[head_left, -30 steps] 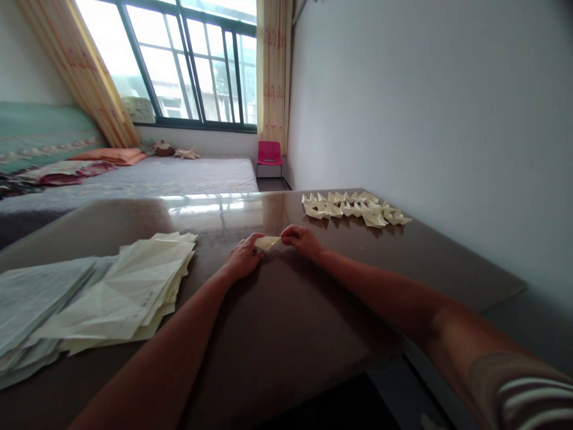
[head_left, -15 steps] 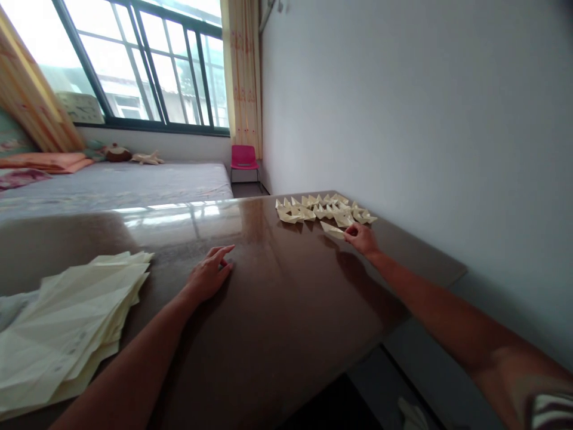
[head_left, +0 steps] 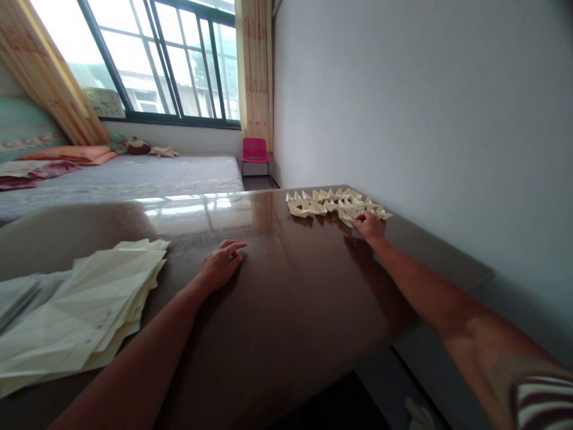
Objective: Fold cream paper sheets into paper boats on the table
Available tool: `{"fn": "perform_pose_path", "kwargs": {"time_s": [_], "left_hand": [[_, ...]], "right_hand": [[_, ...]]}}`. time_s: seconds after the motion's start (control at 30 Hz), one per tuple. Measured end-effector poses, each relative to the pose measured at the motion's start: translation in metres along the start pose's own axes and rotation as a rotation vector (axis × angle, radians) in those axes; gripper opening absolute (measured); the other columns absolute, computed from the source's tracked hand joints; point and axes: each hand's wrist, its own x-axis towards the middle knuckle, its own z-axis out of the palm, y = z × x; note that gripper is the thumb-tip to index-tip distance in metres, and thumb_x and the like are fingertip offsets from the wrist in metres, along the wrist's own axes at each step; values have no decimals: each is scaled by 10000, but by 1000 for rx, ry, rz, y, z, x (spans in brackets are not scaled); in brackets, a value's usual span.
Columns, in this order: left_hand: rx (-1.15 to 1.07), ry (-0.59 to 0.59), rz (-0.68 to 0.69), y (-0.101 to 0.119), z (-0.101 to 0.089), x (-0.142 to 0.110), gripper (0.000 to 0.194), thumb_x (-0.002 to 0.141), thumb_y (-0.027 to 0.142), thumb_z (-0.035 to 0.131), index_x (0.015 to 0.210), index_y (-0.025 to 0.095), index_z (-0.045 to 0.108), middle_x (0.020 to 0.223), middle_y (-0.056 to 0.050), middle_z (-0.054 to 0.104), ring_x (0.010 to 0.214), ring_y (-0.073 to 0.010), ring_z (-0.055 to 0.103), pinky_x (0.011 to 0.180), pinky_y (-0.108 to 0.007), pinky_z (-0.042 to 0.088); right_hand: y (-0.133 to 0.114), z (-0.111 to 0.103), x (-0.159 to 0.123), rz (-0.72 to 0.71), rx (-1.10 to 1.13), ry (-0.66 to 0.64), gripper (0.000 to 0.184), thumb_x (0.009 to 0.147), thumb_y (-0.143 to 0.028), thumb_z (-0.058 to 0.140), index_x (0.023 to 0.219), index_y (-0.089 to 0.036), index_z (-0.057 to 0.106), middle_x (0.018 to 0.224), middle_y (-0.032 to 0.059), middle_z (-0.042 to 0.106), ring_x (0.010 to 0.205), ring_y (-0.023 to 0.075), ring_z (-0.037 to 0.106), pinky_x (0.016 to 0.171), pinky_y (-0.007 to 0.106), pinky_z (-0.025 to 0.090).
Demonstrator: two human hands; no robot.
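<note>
Cream paper boat (head_left: 344, 216): at about two o'clock on the glossy brown desk (head_left: 290, 322), counting from its middle with twelve at the far edge; it sits at the near side of the boat cluster (head_left: 301, 211).
Weight and stiffness: likely very light, crisp along the folds but soft enough to crush under a firm squeeze.
Slip: dry paper should grip well in the fingers, yet the boat would probably slide at a nudge on the shiny top.
Best hold: a light pinch at a pointed end, where the layers look thickest, leaving the thin peaks alone.
Right hand (head_left: 369, 226): thumb and forefinger closed lightly on the boat's near tip, knuckles arched above the desk.
Right arm: stretched from four o'clock toward two, elbow a little bent, striped sleeve (head_left: 544, 401) at the bottom corner.
Left hand (head_left: 219, 264): holding nothing, fingers apart from the thumb, resting low at ten o'clock.
Left arm: slanting in from seven o'clock, just beside the creased cream sheets (head_left: 89, 310) at eight.
</note>
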Motion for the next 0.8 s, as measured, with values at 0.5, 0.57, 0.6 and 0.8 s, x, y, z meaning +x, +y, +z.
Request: {"fn": "perform_pose_path", "kwargs": {"time_s": [0.5, 0.57, 0.6, 0.8], "left_hand": [[468, 239, -472, -9, -60, -23, 553, 835, 269, 500, 1378, 200, 420, 1488, -161, 313, 1365, -389, 218, 1025, -638, 247], [495, 191, -594, -24, -72, -27, 625, 828, 350, 518, 1413, 195, 361, 1501, -192, 280, 1371, -434, 174, 981, -713, 216], [485, 160, -656, -31, -78, -29, 655, 815, 388, 530, 1414, 189, 357, 1494, -208, 287, 1359, -452, 191, 960, -723, 231], [321, 20, -821, -65, -108, -37, 610, 680, 484, 631, 1185, 144, 588, 1265, -209, 566, 1173, -376, 507, 928, -450, 426]], "right_hand": [[-218, 33, -146, -758, 677, -633, 177, 780, -189, 516, 883, -193, 660, 890, 28, 626, 639, 110, 541, 653, 247, 436], [-224, 37, -154, -764, 665, -638, 176, 777, -176, 519, 875, -200, 664, 882, 20, 627, 624, 106, 531, 644, 247, 425], [-223, 38, -155, -765, 663, -642, 177, 777, -175, 521, 876, -202, 666, 876, 16, 628, 619, 105, 525, 641, 247, 420], [-214, 38, -151, -771, 708, -692, 181, 770, -167, 527, 866, -206, 675, 817, 4, 645, 651, 119, 527, 657, 245, 412]]}}
